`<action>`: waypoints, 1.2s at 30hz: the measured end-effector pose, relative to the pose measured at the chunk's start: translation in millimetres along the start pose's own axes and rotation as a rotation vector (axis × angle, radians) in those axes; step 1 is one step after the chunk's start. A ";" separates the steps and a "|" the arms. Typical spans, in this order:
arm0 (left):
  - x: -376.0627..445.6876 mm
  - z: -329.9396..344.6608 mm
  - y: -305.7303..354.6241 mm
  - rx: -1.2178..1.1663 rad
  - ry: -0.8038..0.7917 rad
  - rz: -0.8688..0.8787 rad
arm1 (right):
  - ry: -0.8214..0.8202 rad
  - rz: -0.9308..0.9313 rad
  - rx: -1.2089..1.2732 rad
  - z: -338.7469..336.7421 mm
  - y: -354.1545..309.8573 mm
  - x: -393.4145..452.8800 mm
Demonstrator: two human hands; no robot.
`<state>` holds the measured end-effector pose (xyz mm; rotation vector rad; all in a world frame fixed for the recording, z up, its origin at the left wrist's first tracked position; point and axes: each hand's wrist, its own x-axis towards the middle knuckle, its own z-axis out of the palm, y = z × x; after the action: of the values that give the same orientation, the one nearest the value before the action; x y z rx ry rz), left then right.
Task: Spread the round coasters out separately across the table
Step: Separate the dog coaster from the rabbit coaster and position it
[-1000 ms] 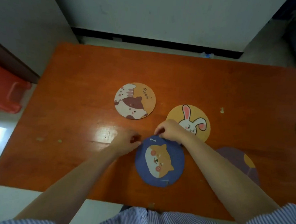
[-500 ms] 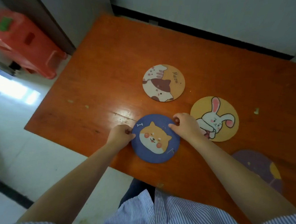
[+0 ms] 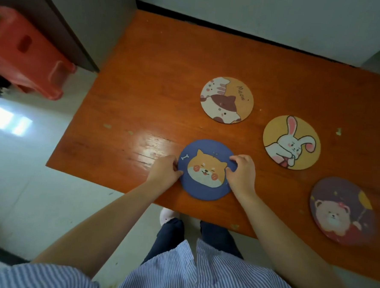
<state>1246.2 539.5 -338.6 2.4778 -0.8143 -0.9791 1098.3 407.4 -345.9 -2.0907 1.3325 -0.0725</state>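
Two hands, left hand [image 3: 164,170] and right hand [image 3: 241,172], each grip pinched on the flat blue dog coaster [image 3: 206,169], dog's head toward the far edge.

The dog coaster [image 3: 206,169] lies flat on the bench [image 3: 143,92] between the left hand [image 3: 164,170] and the right hand [image 3: 241,172], both touching its edges. Beyond the right hand lies the cat coaster [image 3: 227,100]; to its right the rabbit coaster [image 3: 291,142]; nearer and further right, the bear coaster [image 3: 343,211]. All four lie apart.
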 end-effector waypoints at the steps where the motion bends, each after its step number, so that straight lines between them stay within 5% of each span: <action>1: 1.8 -1.2 0.0 0.015 -0.025 0.023 | 0.021 0.017 0.012 1.2 -0.6 -0.9; 13: 16.7 -5.5 6.3 0.192 -0.205 0.171 | 0.180 0.178 0.099 2.2 3.4 -1.9; 23: 21.1 -10.4 18.5 0.655 -0.276 0.315 | 0.052 0.096 -0.118 -1.3 6.4 -2.6; 36: 69.5 -53.1 7.1 0.549 0.051 0.238 | 0.046 0.078 -0.117 -38.6 -45.4 114.1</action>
<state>1322.4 496.4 -333.0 2.7330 -1.4849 -0.6679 1174.9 306.4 -323.3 -2.1424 1.4763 -0.0088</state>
